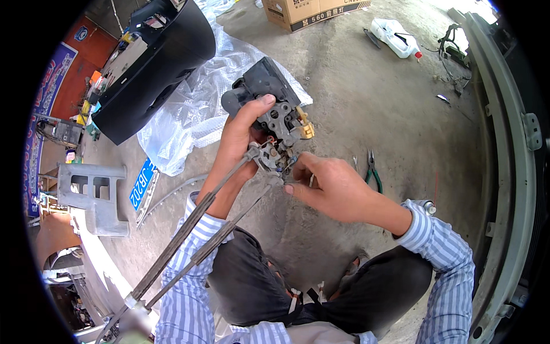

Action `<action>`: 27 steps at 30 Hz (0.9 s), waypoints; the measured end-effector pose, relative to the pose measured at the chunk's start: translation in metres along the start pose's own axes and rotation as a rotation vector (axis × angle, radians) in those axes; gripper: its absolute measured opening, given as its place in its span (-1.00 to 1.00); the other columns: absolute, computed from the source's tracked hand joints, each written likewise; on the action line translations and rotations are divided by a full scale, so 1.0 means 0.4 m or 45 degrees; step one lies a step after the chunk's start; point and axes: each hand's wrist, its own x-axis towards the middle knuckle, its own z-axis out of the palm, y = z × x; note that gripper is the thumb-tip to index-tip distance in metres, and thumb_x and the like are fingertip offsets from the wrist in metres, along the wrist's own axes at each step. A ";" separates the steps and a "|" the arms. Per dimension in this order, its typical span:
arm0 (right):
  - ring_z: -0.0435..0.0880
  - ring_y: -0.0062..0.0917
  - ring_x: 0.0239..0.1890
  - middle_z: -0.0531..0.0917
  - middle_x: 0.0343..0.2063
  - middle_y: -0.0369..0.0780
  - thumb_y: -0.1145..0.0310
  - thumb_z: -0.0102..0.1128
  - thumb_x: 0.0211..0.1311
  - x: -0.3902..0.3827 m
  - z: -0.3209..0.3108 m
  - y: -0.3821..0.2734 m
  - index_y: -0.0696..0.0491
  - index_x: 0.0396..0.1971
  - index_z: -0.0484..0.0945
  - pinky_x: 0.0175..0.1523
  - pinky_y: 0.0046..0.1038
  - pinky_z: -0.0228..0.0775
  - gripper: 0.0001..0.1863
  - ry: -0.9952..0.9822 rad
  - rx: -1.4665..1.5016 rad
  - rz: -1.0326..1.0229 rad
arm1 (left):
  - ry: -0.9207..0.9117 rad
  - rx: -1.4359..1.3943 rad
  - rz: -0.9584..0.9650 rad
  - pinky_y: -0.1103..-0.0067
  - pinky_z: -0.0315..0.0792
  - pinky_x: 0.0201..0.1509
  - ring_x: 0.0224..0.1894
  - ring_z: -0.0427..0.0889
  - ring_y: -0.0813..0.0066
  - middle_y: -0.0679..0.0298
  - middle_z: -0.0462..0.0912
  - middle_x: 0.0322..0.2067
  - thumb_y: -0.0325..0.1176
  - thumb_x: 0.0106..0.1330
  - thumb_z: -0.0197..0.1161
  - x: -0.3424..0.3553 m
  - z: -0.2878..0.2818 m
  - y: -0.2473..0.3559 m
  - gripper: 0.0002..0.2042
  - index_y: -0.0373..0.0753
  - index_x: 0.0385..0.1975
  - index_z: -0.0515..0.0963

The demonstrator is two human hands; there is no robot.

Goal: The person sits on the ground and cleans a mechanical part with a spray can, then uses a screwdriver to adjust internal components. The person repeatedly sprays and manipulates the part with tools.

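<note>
My left hand (pixel 234 145) grips a dark latch assembly (pixel 264 80), its thumb across the metal plate. A yellow fitting (pixel 306 127) sticks out on the right of the assembly. Two grey sheathed cables (pixel 192 223) run from its lower metal linkage (pixel 266 153) down to the lower left. Bent fingers of my right hand (pixel 336 188) are at the linkage, the thumb near the right cable's end; what they hold is too small to make out.
Bubble wrap (pixel 200 103), a large black panel (pixel 154 74), a grey step stool (pixel 117 200) and a blue plate (pixel 143 182) lie left. Pliers (pixel 372 172), a can (pixel 428 207), a white jug (pixel 392 37) and a cardboard box (pixel 309 8) are on the concrete floor. A long metal rail (pixel 504 143) borders the right.
</note>
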 end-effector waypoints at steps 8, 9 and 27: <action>0.66 -0.07 -0.48 0.61 -0.61 -0.03 0.11 0.38 0.13 -0.003 0.047 -0.020 0.20 -0.40 0.46 -0.35 -0.14 0.45 -0.57 0.069 -0.010 0.078 | -0.029 0.046 -0.041 0.52 0.61 -0.26 -0.28 0.70 0.45 0.20 0.67 -0.26 -0.25 0.27 0.27 -0.037 -0.010 -0.013 -0.69 -0.31 -0.09 0.53; 0.66 -0.05 -0.48 0.61 -0.61 -0.02 0.11 0.38 0.13 -0.005 0.052 -0.027 0.20 -0.40 0.46 -0.35 -0.14 0.45 -0.57 0.072 0.011 0.064 | -0.018 0.066 0.003 0.52 0.61 -0.27 -0.29 0.70 0.46 0.20 0.67 -0.26 -0.25 0.26 0.27 -0.042 -0.009 -0.015 -0.69 -0.30 -0.09 0.53; 0.66 -0.09 -0.45 0.62 -0.57 -0.03 0.08 0.30 0.23 -0.003 0.030 -0.013 0.16 -0.37 0.46 -0.35 -0.12 0.41 -0.59 0.055 -0.068 -0.140 | -0.015 0.185 0.099 0.46 0.60 0.00 -0.18 0.72 0.29 0.02 0.71 -0.17 -0.11 0.32 0.12 -0.050 -0.029 -0.024 -0.56 -0.40 -0.04 0.53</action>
